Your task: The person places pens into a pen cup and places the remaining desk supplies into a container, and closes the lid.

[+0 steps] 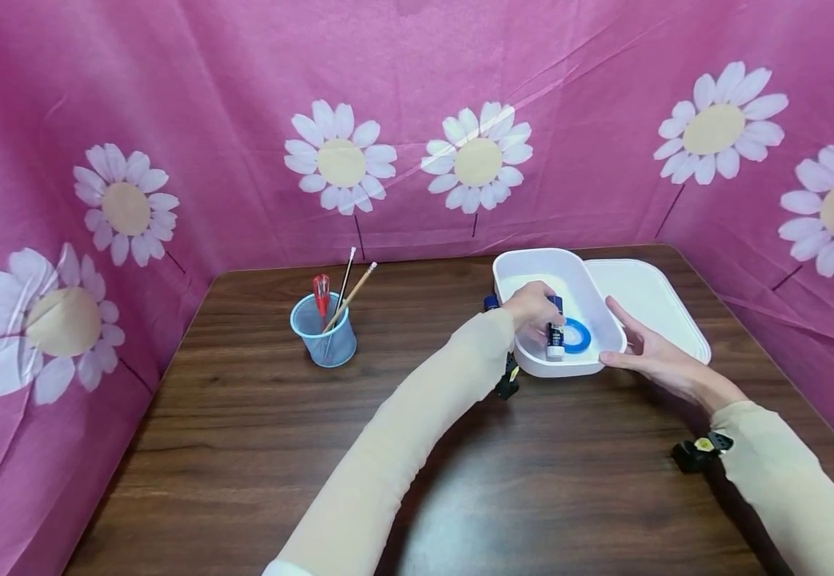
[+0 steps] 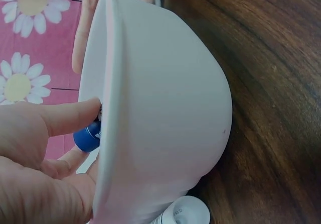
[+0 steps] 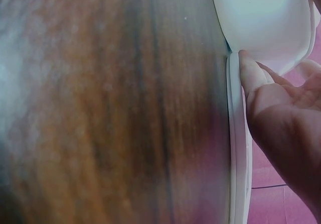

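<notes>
My left hand (image 1: pixel 530 306) reaches into a white plastic box (image 1: pixel 547 264) and pinches a blue-and-white glue stick (image 1: pixel 555 340) between thumb and fingers. In the left wrist view the blue end of the glue stick (image 2: pixel 88 137) shows just past the box rim. A blue ring, like a tape roll (image 1: pixel 577 336), lies on the box floor beside it. My right hand (image 1: pixel 651 352) rests against the box's front right corner, thumb at the wall and fingers extended along the side. A second blue-and-white tube (image 1: pixel 491 302) lies outside the box's left wall, mostly hidden by the left hand.
A white lid (image 1: pixel 647 296) lies on the wooden table (image 1: pixel 244 448) right of the box, partly under its edge. To the left stands a light-blue mesh cup (image 1: pixel 330 348) holding red-handled scissors (image 1: pixel 322 292), a pencil and a brush. A pink flowered cloth (image 1: pixel 410 80) hangs behind.
</notes>
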`<action>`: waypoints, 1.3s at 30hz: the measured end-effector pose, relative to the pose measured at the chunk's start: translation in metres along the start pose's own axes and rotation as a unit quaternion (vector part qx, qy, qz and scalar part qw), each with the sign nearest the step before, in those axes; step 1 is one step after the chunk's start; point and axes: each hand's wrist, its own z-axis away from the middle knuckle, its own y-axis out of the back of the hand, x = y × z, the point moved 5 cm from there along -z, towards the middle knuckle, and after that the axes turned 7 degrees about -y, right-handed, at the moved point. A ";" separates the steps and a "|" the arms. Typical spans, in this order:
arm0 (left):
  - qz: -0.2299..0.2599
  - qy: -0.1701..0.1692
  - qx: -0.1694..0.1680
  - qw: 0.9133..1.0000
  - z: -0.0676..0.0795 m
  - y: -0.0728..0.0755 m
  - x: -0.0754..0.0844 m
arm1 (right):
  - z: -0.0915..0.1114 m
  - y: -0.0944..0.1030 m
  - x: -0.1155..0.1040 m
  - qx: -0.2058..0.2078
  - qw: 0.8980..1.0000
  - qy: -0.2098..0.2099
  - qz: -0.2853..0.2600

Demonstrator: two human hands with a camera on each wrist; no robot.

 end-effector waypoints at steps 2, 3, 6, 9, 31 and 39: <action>-0.029 -0.004 0.004 1.000 -0.002 -0.001 0.000 | 0.000 0.001 0.000 0.001 1.000 -0.001 0.001; -0.041 -0.008 0.005 0.999 -0.003 -0.001 0.000 | 0.000 0.001 0.000 0.001 1.000 -0.002 0.001; -0.070 -0.011 0.011 0.997 -0.005 -0.003 0.000 | 0.000 0.001 0.001 0.001 1.000 -0.003 0.004; -0.084 -0.008 0.017 0.996 -0.008 -0.005 -0.001 | 0.000 0.001 0.001 0.000 1.000 -0.001 0.008; 0.132 -0.099 -0.005 0.986 0.014 0.044 0.000 | -0.001 0.001 0.000 -0.005 1.000 0.002 -0.003; 0.139 -0.092 0.028 0.986 0.015 0.080 -0.027 | 0.001 -0.001 0.000 -0.011 1.000 -0.002 -0.004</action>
